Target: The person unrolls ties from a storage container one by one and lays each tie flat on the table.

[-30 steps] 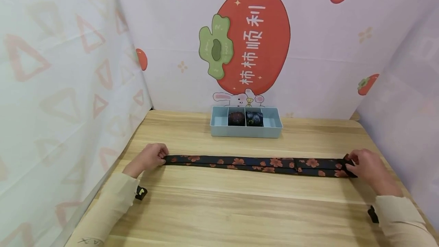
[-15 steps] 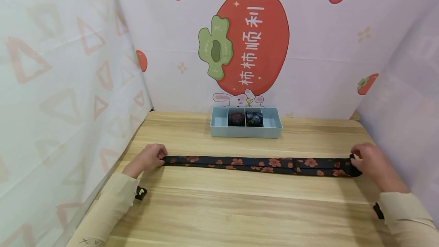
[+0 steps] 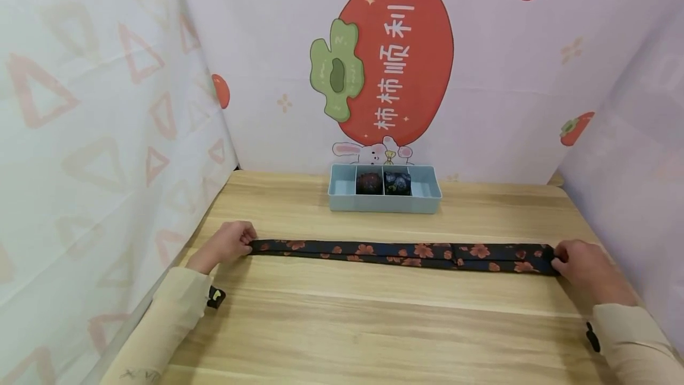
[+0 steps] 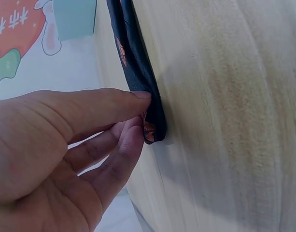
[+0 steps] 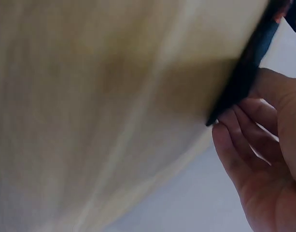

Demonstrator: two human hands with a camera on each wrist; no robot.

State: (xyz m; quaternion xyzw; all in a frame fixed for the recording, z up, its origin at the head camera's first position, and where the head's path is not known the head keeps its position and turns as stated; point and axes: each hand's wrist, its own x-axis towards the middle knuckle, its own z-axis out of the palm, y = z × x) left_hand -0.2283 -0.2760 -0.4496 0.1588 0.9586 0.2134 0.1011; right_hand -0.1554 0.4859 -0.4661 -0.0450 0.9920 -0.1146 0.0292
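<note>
A dark necktie (image 3: 411,255) with orange-red flowers stretches across the wooden table, folded lengthwise, its right part wider. My left hand (image 3: 231,240) pinches its narrow left end. In the left wrist view the thumb and fingers of that hand (image 4: 85,140) meet at the edge of the necktie (image 4: 137,65), close to its tip. At the other end, my right hand (image 3: 588,267) grips the wide end between thumb and fingers. The right wrist view shows this hand (image 5: 271,140) holding the dark fabric (image 5: 244,79), with part of the grip hidden.
Behind the necktie, against the printed cloth backdrop, stands a light blue divided box (image 3: 385,204). Its two middle compartments hold a dark reddish roll (image 3: 369,183) and a dark blue patterned roll (image 3: 398,183). Cloth walls flank the wooden table (image 3: 374,325) on both sides.
My right hand has shifted outward, lifted slightly and come down again on the necktie's wide end, which now lies straighter. The left hand has moved slightly left, still pinching the narrow end.
</note>
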